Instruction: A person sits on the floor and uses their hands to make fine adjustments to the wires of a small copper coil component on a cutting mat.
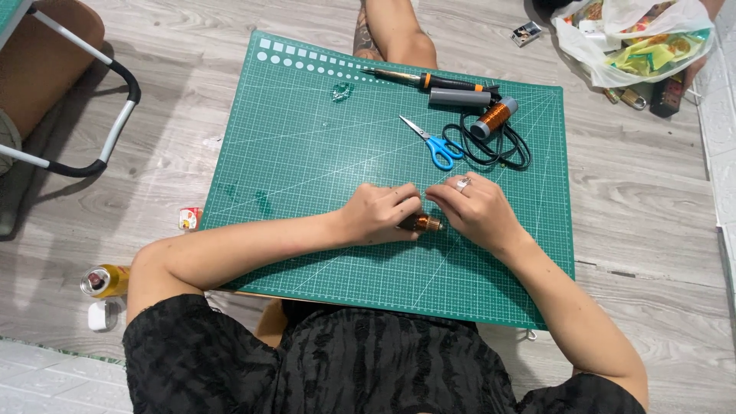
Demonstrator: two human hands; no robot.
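Her left hand is curled around a small copper wire coil, whose long axis runs three to nine o'clock on the green cutting mat. The right hand, fingertips pinched, sits just at the coil's three o'clock end; blue scissors lie toward twelve.

The mat looks like matt green rubbery plastic, smooth, printed with a pale grid. The floor is grey wood-look planking with a dull grain. The coil in the left hand is glossy copper wire with a metal end; the right hand wears a shiny metal ring. The spool shows the same bright copper on a grey plastic core. The scissors have bare steel blades and smooth blue plastic handles. The cable is glossy black. The can is shiny yellow metal. The bag is thin, crinkled, translucent plastic. The dress is matt black textured cloth.
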